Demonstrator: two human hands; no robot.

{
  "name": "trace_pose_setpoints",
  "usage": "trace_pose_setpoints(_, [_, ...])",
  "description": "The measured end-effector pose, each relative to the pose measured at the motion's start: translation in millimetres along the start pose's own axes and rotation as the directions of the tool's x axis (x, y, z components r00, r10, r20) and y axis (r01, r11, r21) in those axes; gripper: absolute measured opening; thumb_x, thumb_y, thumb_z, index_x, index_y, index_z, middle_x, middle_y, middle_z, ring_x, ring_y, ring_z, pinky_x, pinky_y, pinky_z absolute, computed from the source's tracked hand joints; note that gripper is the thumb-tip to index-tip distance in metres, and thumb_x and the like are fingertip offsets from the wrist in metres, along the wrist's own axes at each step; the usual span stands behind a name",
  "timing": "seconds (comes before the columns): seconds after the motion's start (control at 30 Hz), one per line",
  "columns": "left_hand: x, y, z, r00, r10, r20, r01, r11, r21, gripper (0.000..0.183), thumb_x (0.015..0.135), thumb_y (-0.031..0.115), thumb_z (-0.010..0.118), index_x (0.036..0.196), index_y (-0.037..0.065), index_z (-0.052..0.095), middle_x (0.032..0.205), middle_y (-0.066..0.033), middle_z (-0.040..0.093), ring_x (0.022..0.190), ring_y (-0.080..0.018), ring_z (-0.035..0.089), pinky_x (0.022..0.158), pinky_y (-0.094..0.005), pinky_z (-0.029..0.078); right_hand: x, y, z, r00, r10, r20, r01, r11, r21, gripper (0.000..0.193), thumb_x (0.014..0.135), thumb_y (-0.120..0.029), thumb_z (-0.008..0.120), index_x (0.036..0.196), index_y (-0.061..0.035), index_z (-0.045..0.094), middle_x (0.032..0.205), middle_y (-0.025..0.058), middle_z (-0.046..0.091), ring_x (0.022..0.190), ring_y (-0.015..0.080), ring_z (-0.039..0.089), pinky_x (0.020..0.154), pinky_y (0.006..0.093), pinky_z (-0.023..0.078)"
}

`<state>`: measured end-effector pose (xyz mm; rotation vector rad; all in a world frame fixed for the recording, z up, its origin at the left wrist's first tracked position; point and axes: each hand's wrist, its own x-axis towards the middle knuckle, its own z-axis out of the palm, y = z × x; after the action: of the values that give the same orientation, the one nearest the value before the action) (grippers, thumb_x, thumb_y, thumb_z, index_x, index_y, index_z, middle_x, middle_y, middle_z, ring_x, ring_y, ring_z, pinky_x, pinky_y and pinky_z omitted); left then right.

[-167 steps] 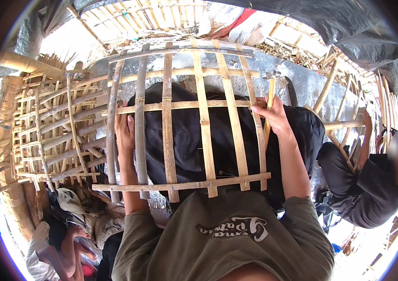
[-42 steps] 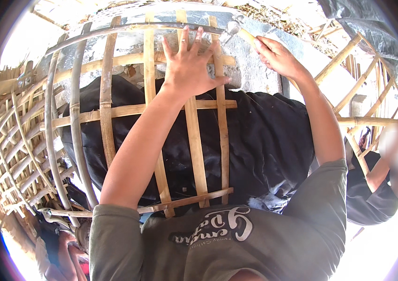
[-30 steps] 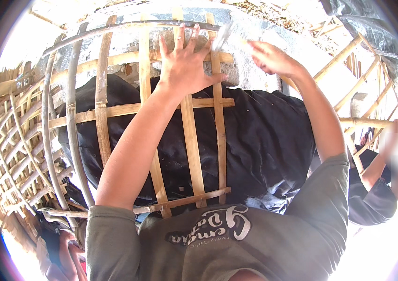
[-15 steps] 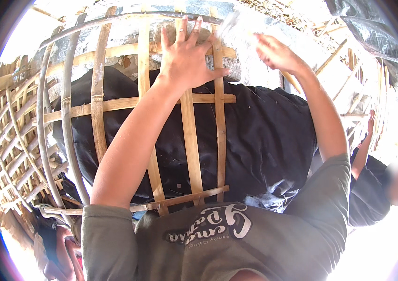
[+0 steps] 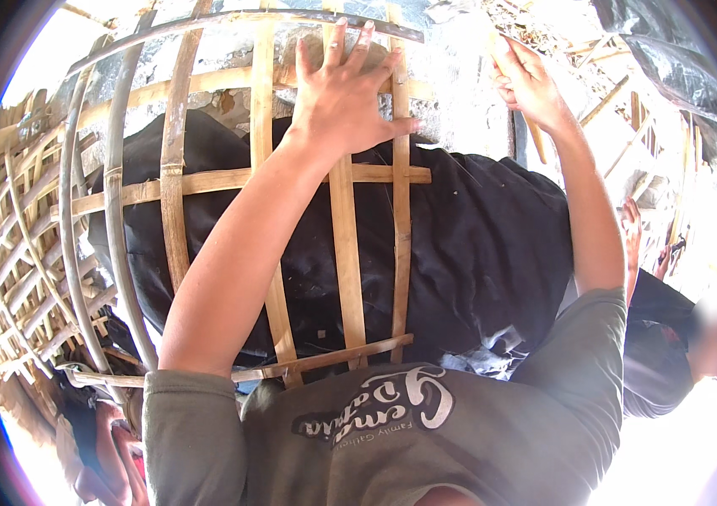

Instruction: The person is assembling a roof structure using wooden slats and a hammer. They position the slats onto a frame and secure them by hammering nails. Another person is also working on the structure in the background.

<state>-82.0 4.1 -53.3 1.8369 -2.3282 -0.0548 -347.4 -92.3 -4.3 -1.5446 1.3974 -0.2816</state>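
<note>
1 bamboo lattice (image 5: 339, 253), made up of 6 long strips crossed by 4 shorter ones, lies over 1 black cloth (image 5: 481, 236); its near strip runs along the cloth's near edge beside the wearer's olive shirt (image 5: 426, 455), and its upper part extends past the cloth's far edge, over a mottled grey surface (image 5: 451, 118). The left hand (image 5: 343, 105) is laid flat on the lattice just beyond that far edge, its 5 fingers spread wide and gripping nothing; 2 fingertips reach the dark, farthest cross strip (image 5: 245, 16), while the thumb extends across the rightmost long strip. The right hand (image 5: 529, 84), beyond the far right corner of the cloth and apart from the lattice, has its fingers closed around the pale handle of 1 hammer (image 5: 495, 44), whose head is blurred and partly lost in glare. 1 small square chip (image 5: 321, 335) sits toward the cloth's near edge. Off the cloth's left edge stand further bamboo lattices (image 5: 17, 270), overlapping so that their number cannot be told. 2 other people are partly visible: 1 in dark clothing (image 5: 658, 363) off the right edge, and 1 at lower left, shown mainly by bare limbs (image 5: 105, 451). 1 dark plastic sheet (image 5: 683, 76) hangs at upper right.
</note>
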Motion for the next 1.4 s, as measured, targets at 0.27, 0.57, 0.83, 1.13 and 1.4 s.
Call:
trace_pose_setpoints(0.27, [0,-1,-3,1.0,0.002,0.018,-0.003,1.0,0.023,0.093,0.075,0.084,0.055,0.147,0.026,0.048,0.159,-0.0128,0.034,0.15,-0.0364,0.021,0.116,-0.0682,0.014,0,2,12,0.999,-0.017,0.046,0.022,0.994,-0.109,0.048,0.107,-0.034,0.046,0.148,-0.0095,0.045,0.084,0.0032,0.058,0.067,0.0069,0.053,0.061,0.0246,0.049])
trace_pose_setpoints(0.57, [0,-2,6,0.996,0.034,-0.088,-0.036,0.999,-0.019,0.092,0.075,0.083,0.057,0.144,0.022,0.053,0.157,-0.0131,0.037,0.148,-0.0375,0.025,0.115,-0.0673,0.018,4,14,12,0.999,-0.046,0.018,0.048,0.985,-0.166,0.048,0.106,-0.033,0.045,0.145,-0.0049,0.045,0.079,0.0038,0.056,0.066,0.0087,0.055,0.06,0.0255,0.051])
trace_pose_setpoints(0.83, [1,3,-4,0.989,0.072,-0.127,-0.072,0.997,0.003,0.092,0.075,0.082,0.058,0.142,0.021,0.054,0.155,-0.0138,0.039,0.147,-0.0375,0.027,0.115,-0.0681,0.018,-5,13,11,0.992,-0.099,0.075,0.115,0.963,-0.244,0.042,0.105,-0.028,0.048,0.14,-0.0041,0.052,0.08,0.006,0.059,0.072,0.0125,0.058,0.068,0.0288,0.05])
trace_pose_setpoints(1.13, [5,2,-34,0.984,0.085,0.159,-0.077,0.996,-0.052,0.08,0.083,0.069,0.058,0.144,0.018,0.051,0.155,-0.0149,0.039,0.15,-0.04,0.014,0.115,-0.0691,0.012,-8,2,21,0.942,-0.198,0.271,0.317,0.791,-0.523,0.04,0.105,-0.026,0.048,0.135,-0.0011,0.055,0.076,0.0105,0.061,0.072,0.0155,0.059,0.07,0.0325,0.051])
trace_pose_setpoints(1.4, [-1,-4,-10,0.992,0.106,-0.064,-0.111,0.991,-0.075,0.087,0.081,0.07,0.059,0.143,0.009,0.05,0.154,-0.0171,0.039,0.149,-0.0393,0.019,0.115,-0.0682,0.014,-10,21,21,0.852,-0.488,0.187,0.502,0.663,-0.556,0.04,0.105,-0.03,0.051,0.134,-0.003,0.054,0.074,0.0101,0.062,0.063,0.0187,0.059,0.064,0.0321,0.051])
